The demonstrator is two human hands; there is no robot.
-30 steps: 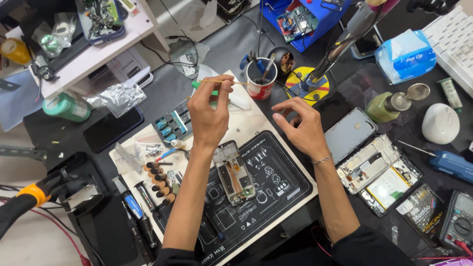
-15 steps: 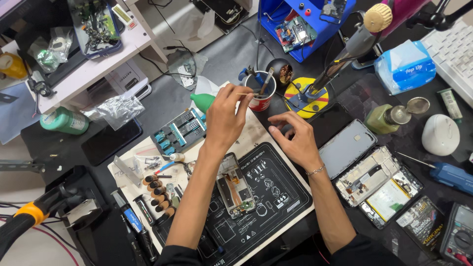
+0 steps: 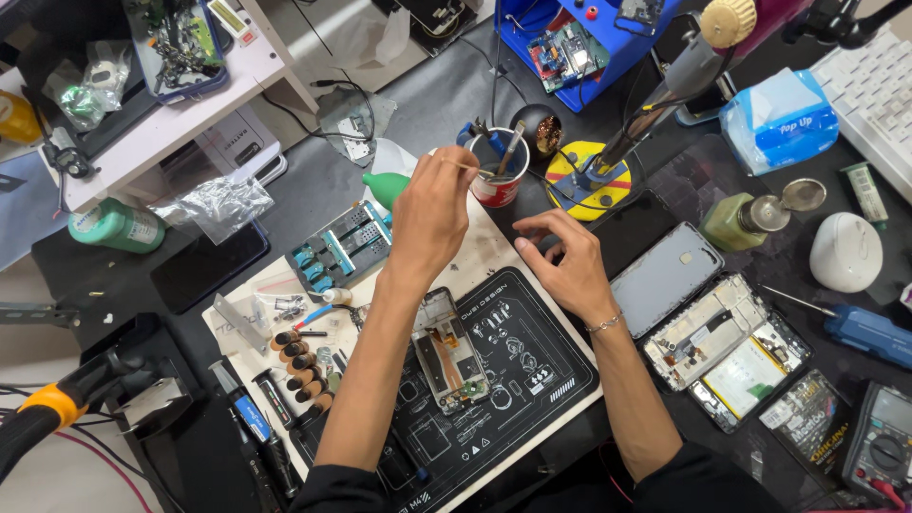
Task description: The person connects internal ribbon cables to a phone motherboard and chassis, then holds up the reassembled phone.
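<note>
Head view, looking down on cluttered dark desk (image 3: pixel 313 180). Left hand (image 3: pixel 432 214) raised over far edge of the black work mat (image 3: pixel 532 380), fingers pinched shut on a thin stick-like tool (image 3: pixel 465 167); tool's far end reaches the rim of a red-and-white cup (image 3: pixel 501 180) w/ other tools standing in it. Right hand (image 3: pixel 565 261) rests just beside, near the mat's top corner, fingers loosely curled, apart, holding nothing that shows. Opened phone frame (image 3: pixel 451 351) lies on the mat betw. both forearms, untouched. Green bulb blower (image 3: pixel 388 187) just left of the left hand. To the right: more phone parts (image 3: pixel 727 342), grey back cover (image 3: pixel 665 275), blue screwdriver (image 3: pixel 869 331). Bits row (image 3: pixel 304 366) at the mat's left.
</note>
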